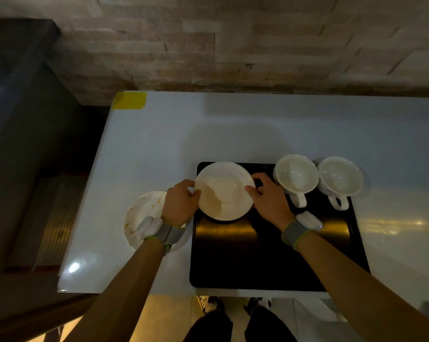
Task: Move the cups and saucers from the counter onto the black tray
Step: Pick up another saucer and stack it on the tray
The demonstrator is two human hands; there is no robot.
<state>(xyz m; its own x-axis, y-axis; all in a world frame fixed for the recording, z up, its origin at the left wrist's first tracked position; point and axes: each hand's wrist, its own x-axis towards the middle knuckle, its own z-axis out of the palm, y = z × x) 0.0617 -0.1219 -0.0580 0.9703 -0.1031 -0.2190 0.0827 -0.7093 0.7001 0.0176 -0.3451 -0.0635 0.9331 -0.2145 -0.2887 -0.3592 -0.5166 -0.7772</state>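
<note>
A white saucer (225, 191) is over the far left corner of the black tray (270, 257). My left hand (181, 202) grips its left rim and my right hand (270, 197) grips its right rim. Whether the saucer rests on the tray or is held just above it I cannot tell. Two white cups stand upright along the tray's far edge with handles toward me: one (296, 176) just right of my right hand, the other (339, 177) at the far right corner. A second saucer (144, 213) with gold marbling lies on the counter left of the tray, partly under my left wrist.
The white counter (257, 129) ends at a stone wall behind and drops off at the left and near edges. A yellow tape patch (129, 100) marks its far left corner. A dark cabinet (23, 119) stands to the left. My feet show below the near edge.
</note>
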